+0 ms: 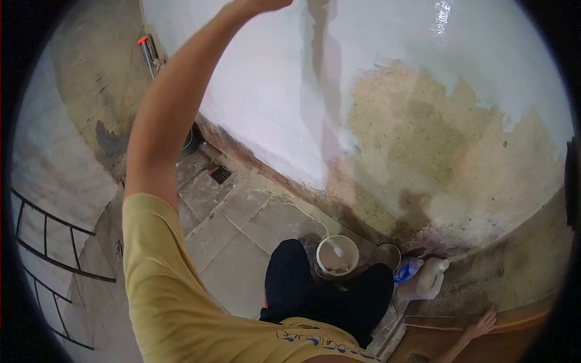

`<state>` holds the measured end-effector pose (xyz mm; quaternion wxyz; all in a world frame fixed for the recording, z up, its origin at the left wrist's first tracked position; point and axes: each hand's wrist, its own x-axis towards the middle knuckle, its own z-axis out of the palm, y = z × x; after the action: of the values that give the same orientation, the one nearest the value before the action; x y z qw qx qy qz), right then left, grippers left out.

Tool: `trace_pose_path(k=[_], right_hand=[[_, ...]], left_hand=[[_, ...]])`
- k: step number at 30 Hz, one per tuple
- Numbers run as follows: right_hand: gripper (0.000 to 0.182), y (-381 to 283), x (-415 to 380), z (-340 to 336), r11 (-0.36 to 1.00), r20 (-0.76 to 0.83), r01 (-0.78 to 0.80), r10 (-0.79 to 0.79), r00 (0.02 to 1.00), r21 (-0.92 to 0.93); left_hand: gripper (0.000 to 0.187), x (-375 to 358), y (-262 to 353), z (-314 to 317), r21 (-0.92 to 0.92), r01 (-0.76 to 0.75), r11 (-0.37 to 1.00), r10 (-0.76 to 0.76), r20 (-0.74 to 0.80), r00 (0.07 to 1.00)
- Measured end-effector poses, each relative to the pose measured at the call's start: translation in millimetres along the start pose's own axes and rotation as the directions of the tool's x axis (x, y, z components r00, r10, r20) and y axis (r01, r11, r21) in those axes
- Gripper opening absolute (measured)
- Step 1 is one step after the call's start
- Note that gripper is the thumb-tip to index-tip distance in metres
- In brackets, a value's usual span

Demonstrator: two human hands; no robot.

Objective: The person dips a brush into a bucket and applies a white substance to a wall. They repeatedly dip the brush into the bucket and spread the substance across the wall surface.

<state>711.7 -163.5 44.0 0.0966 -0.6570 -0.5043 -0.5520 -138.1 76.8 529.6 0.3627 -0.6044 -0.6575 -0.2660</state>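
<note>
My left arm reaches up across the wall (260,91), which is part white and wet-looking, part bare tan plaster. At the top edge of the view only a piece of my left hand (266,5) shows, close to the white area; its fingers and anything in them are cut off. My right hand (484,323) rests at lower right, fingers spread over a brown wooden edge (520,320). Between my knees stands a white bucket (321,259) with a whitish thing inside that I cannot make out clearly.
Right of the bucket are a grey round container (394,255), a blue bottle (408,270) and a whitish jug (431,279). A floor drain (221,175) lies near the wall. Dark metal bars (63,249) stand at left; a red-topped tool (145,51) leans at upper left.
</note>
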Motion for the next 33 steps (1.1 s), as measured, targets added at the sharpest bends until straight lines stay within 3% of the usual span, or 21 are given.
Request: trace_pose_path(k=[1, 5, 9, 10, 13, 14, 15, 17, 19, 20, 22, 24, 25, 26, 27, 28, 29, 30, 31, 32, 33], right_hand=[[0.043, -2.8, 3.6, -3.4, 0.999, -0.079, 0.028, -0.025, 0.997, 0.046], [0.037, -18.0, 25.6, -25.3, 0.997, -0.144, 0.015, -0.003, 0.990, 0.078], [0.035, -16.0, 19.2, -22.7, 0.994, -0.093, -0.003, 0.013, 0.996, 0.107], [0.036, -14.2, 16.9, -22.5, 0.993, -0.001, -0.026, 0.027, 1.000, 0.117], [0.039, -9.6, 11.5, -14.1, 0.990, 0.111, -0.068, 0.055, 0.992, 0.121], [0.040, -8.8, 10.2, -10.2, 0.989, 0.133, -0.081, 0.065, 0.989, 0.120], [0.040, -9.5, 10.8, -10.9, 0.989, 0.127, -0.085, 0.070, 0.990, 0.122], [0.039, -13.2, 12.3, -18.7, 0.997, 0.032, -0.029, 0.027, 0.999, 0.071], [0.040, -12.1, 11.0, -17.6, 0.998, 0.005, -0.031, 0.030, 1.000, 0.050], [0.041, -13.1, 9.9, -15.3, 0.999, -0.011, -0.022, 0.022, 1.000, 0.025], [0.041, -12.4, 7.3, -12.6, 0.999, -0.011, -0.013, 0.013, 1.000, 0.051], [0.042, -20.4, 15.2, -27.1, 0.997, 0.006, 0.005, -0.005, 1.000, 0.077], [0.041, -43.6, 27.1, -40.1, 0.964, 0.033, -0.111, 0.106, 0.994, 0.240], [0.039, -66.1, 35.5, -50.7, 0.892, 0.080, -0.226, 0.211, 0.974, 0.391], [0.034, -85.6, 31.0, -51.2, 0.620, 0.317, -0.416, 0.270, 0.909, 0.665], [0.026, -115.3, 52.7, -81.1, 0.739, 0.353, -0.351, 0.162, 0.921, 0.575], [0.021, -162.5, 39.9, -57.1, 0.650, 0.317, -0.484, 0.366, 0.875, 0.586], [0.021, -193.7, 117.4, -150.0, 0.605, 0.360, -0.409, 0.208, 0.909, 0.683], [0.025, -211.6, 142.1, -177.1, 0.309, 0.542, -0.521, 0.018, 0.840, 0.796], [0.031, -236.5, 178.5, -217.7, 0.082, 0.670, -0.665, -0.057, 0.740, 0.742], [0.033, -254.4, 201.2, -234.9, 0.002, 0.733, -0.753, -0.229, 0.640, 0.658]], left_hand=[[0.028, -16.4, 5.1, -7.1, -0.056, 0.088, 0.995, -0.089, -0.008, 0.996], [0.026, -48.8, -14.5, 3.2, -0.110, 0.126, 0.986, -0.133, -0.065, 0.989], [0.026, -60.5, -28.7, 14.2, -0.049, 0.130, 0.990, -0.135, -0.097, 0.986], [0.026, -60.2, -34.1, 20.4, -0.052, 0.126, 0.991, -0.131, -0.098, 0.987], [0.032, -54.8, -40.9, 42.2, -0.145, 0.143, 0.979, -0.170, -0.197, 0.965], [0.028, -53.2, -40.3, 49.6, -0.267, 0.173, 0.948, -0.235, -0.223, 0.946], [0.025, -52.2, -40.6, 56.3, -0.385, 0.195, 0.902, -0.303, -0.242, 0.922], [0.032, -56.6, -38.0, 66.2, -0.408, 0.192, 0.893, -0.310, -0.248, 0.918], [0.035, -75.8, -21.7, 75.0, -0.764, 0.265, 0.588, -0.440, -0.027, 0.898], [0.035, -83.9, -13.4, 80.1, -0.764, 0.262, 0.590, -0.440, -0.032, 0.898], [0.034, -107.4, 5.6, 91.5, -0.873, 0.236, 0.428, -0.496, -0.008, 0.868], [0.028, -130.4, 34.8, 90.8, -0.952, 0.260, 0.162, -0.564, 0.126, 0.816], [0.030, -138.3, 45.6, 87.3, -0.934, 0.353, 0.057, -0.567, 0.260, 0.781], [0.036, -147.1, 62.8, 79.0, -0.917, 0.390, -0.081, -0.558, 0.366, 0.744], [0.037, -150.5, 76.1, 74.5, -0.861, 0.449, -0.239, -0.574, 0.498, 0.650], [0.034, -159.0, 84.7, 74.1, -0.822, 0.453, -0.346, -0.525, 0.570, 0.633], [0.032, -168.0, 100.8, 72.8, -0.767, 0.454, -0.453, -0.523, 0.641, 0.561], [0.030, -176.7, 118.0, 70.0, -0.695, 0.476, -0.539, -0.499, 0.719, 0.484], [0.027, -192.9, 132.6, 69.1, -0.661, 0.425, -0.618, -0.414, 0.733, 0.540], [0.024, -209.0, 150.5, 73.6, -0.599, 0.368, -0.711, -0.364, 0.762, 0.536], [0.021, -220.7, 174.4, 64.9, -0.575, 0.361, -0.734, -0.343, 0.773, 0.534]])
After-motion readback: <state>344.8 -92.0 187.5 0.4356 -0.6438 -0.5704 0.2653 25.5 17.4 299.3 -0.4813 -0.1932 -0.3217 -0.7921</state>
